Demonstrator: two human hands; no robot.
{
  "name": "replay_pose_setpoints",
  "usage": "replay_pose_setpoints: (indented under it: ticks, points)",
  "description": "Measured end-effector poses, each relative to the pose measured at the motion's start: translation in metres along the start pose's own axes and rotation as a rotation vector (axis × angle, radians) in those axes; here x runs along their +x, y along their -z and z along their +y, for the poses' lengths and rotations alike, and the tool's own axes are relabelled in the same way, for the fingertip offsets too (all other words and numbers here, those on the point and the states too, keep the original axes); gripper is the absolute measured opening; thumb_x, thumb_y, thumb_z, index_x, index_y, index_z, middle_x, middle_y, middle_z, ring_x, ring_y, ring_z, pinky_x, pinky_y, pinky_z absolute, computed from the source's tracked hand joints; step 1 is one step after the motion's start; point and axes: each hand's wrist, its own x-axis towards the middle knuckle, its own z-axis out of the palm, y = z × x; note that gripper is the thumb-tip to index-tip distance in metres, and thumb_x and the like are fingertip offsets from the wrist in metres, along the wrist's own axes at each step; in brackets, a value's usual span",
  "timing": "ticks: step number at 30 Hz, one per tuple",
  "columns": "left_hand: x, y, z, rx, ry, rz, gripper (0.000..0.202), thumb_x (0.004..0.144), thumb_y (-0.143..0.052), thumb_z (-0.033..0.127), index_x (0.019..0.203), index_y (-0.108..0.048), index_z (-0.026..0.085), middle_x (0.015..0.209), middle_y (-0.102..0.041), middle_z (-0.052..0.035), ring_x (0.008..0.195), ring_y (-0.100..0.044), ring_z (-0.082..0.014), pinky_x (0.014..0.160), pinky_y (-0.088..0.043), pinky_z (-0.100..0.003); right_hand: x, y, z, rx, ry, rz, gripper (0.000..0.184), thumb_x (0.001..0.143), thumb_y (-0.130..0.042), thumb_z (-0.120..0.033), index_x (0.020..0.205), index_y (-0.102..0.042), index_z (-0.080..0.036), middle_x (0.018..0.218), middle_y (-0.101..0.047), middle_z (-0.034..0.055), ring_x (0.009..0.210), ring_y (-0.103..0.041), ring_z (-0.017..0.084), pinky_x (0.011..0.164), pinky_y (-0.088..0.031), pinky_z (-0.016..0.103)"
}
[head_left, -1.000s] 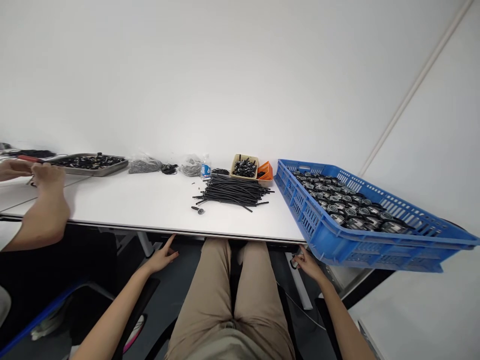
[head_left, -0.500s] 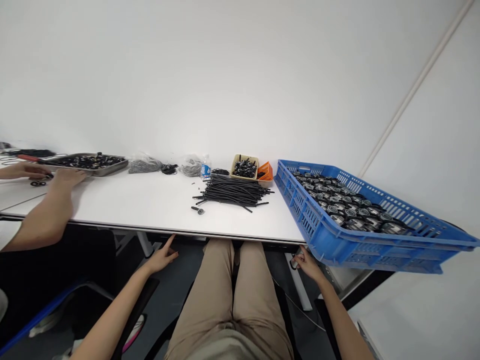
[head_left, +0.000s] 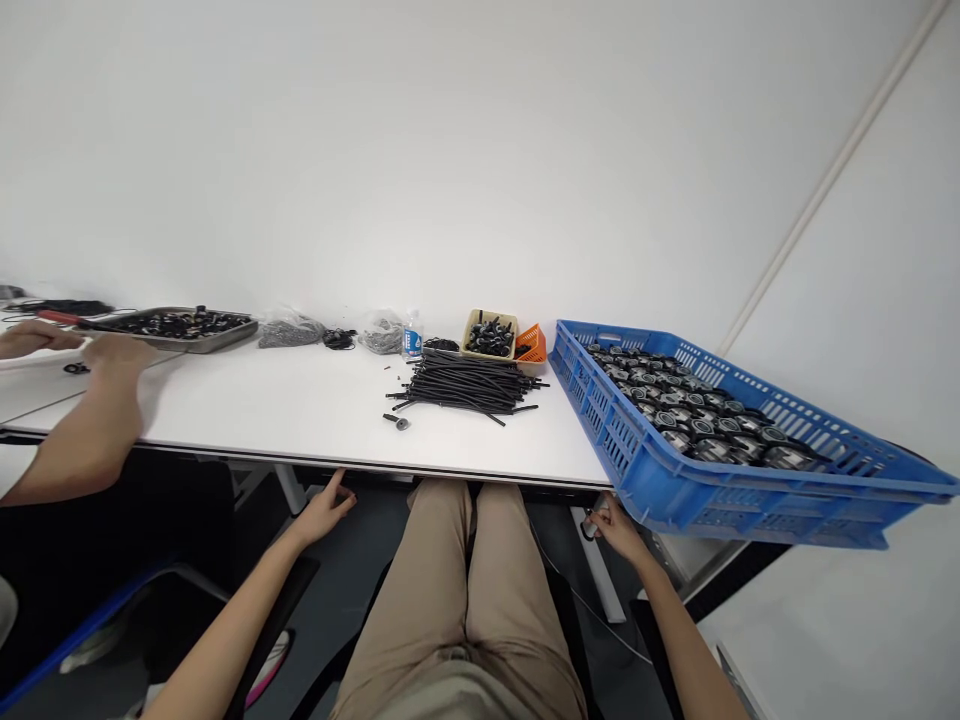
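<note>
The long, smooth white counter with a dark edge strip is stretching leftward from the large blue slotted plastic crate, whose near corner is jutting past the counter's front edge. The crate is holding packed rows of rounded black-and-silver parts; so loaded, it is probably weighing a good deal, and its stiff rim, taken at opposite sides, is offering the safest hold. Left of the crate, the loose pile of thin black rods is lying roughly parallel to the counter edge; these are likely light, slightly bendy and prone to rolling, so best gathered around the middle. Well left of the crate, the person's left hand is meeting the counter's edge with a stretched index, its other fingers curling loosely around nothing visible. Just beside the crate's near corner, the right hand is touching the same edge, its fingers parting loosely, nothing showing between them. Left of the crate, nearer the front than the rods, the small grey disc with a short black stem is lying alone, seeming light and hard; its stem is inviting a pinch.
</note>
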Motion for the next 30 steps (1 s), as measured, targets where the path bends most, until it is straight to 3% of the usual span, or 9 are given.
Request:
replay_pose_setpoints:
  ticks: [3, 9, 18, 24, 30]
  points:
    - [0.001, 0.0, 0.001, 0.019, -0.012, 0.039, 0.088, 0.082, -0.046, 0.059, 0.151, -0.017, 0.012, 0.1, -0.067, -0.0077, 0.065, -0.064, -0.0199, 0.071, -0.051, -0.036, -0.001, -0.001, 0.004, -0.002, -0.024, -0.028, 0.089, 0.07, -0.053, -0.05, 0.148, -0.034, -0.011, 0.067, -0.067, -0.0011, 0.059, -0.064, 0.022, 0.069, -0.054, 0.039]
    - [-0.001, -0.001, 0.0, 0.018, 0.014, -0.029, 0.09, 0.08, -0.049, 0.057, 0.151, -0.018, 0.011, 0.09, -0.068, -0.0054, 0.066, -0.066, -0.022, 0.073, -0.05, -0.036, 0.003, -0.001, 0.004, 0.024, 0.001, 0.018, 0.082, 0.074, -0.052, -0.048, 0.146, -0.035, -0.013, 0.074, -0.071, 0.0023, 0.061, -0.065, 0.024, 0.066, -0.053, 0.039]
    - [0.001, 0.001, 0.007, 0.02, -0.036, 0.062, 0.083, 0.082, -0.047, 0.058, 0.147, -0.025, 0.013, 0.096, -0.069, -0.008, 0.063, -0.064, -0.0211, 0.068, -0.05, -0.036, -0.005, 0.001, -0.004, 0.012, -0.05, -0.028, 0.086, 0.074, -0.055, -0.038, 0.151, -0.029, -0.011, 0.068, -0.069, -0.0002, 0.06, -0.066, 0.024, 0.068, -0.056, 0.039]
    - [-0.001, 0.0, 0.006, 0.008, -0.009, -0.011, 0.081, 0.08, -0.05, 0.056, 0.146, -0.031, 0.013, 0.088, -0.069, -0.0048, 0.064, -0.066, -0.0211, 0.069, -0.051, -0.035, 0.0, 0.0, 0.002, -0.005, 0.001, 0.007, 0.086, 0.077, -0.051, -0.042, 0.152, -0.023, -0.01, 0.076, -0.071, 0.0024, 0.062, -0.066, 0.024, 0.073, -0.055, 0.042]
    - [0.001, 0.0, 0.006, -0.022, -0.045, 0.054, 0.08, 0.082, -0.049, 0.056, 0.146, -0.028, 0.013, 0.088, -0.069, -0.0052, 0.064, -0.065, -0.0205, 0.066, -0.052, -0.034, -0.003, 0.0, 0.003, -0.026, -0.03, -0.045, 0.088, 0.074, -0.052, -0.038, 0.152, -0.021, -0.011, 0.069, -0.068, -0.0022, 0.061, -0.066, 0.023, 0.071, -0.055, 0.039]
